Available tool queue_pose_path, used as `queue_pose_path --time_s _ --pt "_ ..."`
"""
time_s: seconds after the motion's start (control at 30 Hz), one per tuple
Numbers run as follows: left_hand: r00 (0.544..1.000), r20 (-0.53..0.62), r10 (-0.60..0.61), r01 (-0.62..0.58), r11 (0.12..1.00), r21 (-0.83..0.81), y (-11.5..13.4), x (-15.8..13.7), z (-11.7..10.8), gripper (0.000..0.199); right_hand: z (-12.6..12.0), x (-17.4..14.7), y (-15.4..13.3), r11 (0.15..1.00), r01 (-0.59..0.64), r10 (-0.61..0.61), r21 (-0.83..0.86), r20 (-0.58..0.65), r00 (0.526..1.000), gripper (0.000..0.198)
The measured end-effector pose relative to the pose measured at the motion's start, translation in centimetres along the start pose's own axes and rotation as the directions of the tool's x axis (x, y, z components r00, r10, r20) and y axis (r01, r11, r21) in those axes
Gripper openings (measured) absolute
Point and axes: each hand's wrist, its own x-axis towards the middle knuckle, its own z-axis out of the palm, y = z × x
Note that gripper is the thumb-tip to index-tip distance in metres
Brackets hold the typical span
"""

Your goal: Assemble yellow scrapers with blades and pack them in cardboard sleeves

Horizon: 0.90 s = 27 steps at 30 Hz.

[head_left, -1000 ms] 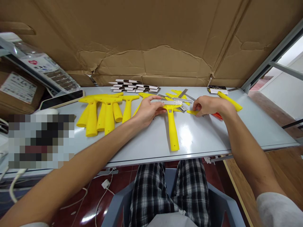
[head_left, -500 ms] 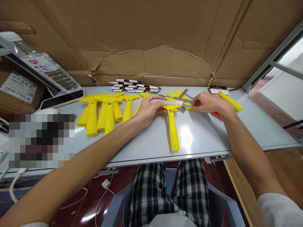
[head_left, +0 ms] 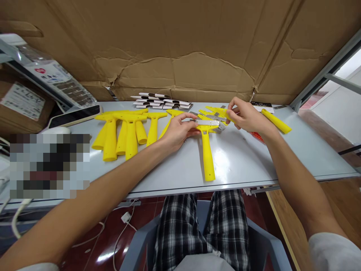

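Observation:
My left hand (head_left: 180, 131) is closed on the left end of a yellow scraper's head, where a metal blade (head_left: 207, 122) lies along the top edge. The scraper's yellow handle (head_left: 208, 156) points toward me over the table. My right hand (head_left: 245, 114) pinches a thin yellow plastic strip (head_left: 229, 114) just beyond the scraper's right end; its far end blends into the pile behind. That pile holds loose metal blades (head_left: 213, 117) and more yellow strips (head_left: 210, 112), partly hidden by the hands.
Several yellow scraper handles (head_left: 109, 143) lie at the left. Folded white card sleeves (head_left: 162, 101) are stacked at the back. A phone (head_left: 75, 117) rests at the far left. Right of my hand are a yellow handle (head_left: 276, 121), a black-and-white card (head_left: 262, 107) and a red object (head_left: 257, 136).
My right hand has lifted and moved slightly away from me, carrying the yellow strip up from beside the scraper's right end. My left hand and the scraper have hardly moved.

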Motion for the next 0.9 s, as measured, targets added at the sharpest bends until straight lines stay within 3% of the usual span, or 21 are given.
queue_pose_path --time_s 0.13,0.27,0.6,0.77,0.9 --pt "1.0 -0.001 0.006 -0.006 1.0 -0.002 -0.1 0.0 0.0 0.021 1.5 0.7 0.8 0.989 0.124 -0.119 0.084 -0.064 0.991 0.026" --pt "1.0 0.005 0.019 -0.019 1.0 -0.001 -0.2 -0.1 0.0 0.016 2.3 1.4 1.3 0.962 0.185 -0.152 0.202 -0.168 0.974 0.032" --pt "0.999 0.019 0.031 -0.031 1.0 -0.001 -0.2 -0.2 0.1 0.01 3.2 1.0 -0.2 0.835 0.194 -0.124 0.516 -0.167 0.978 0.034" --pt "0.998 0.025 0.051 -0.052 0.999 0.012 -0.4 -0.2 0.1 0.01 3.5 1.0 -0.4 0.825 0.138 -0.053 0.548 -0.167 0.984 0.05" --pt "0.999 0.011 0.045 -0.045 0.999 0.006 -0.3 -0.1 0.1 0.013 3.7 0.9 -0.8 0.85 0.108 -0.018 0.516 -0.176 0.984 0.041"
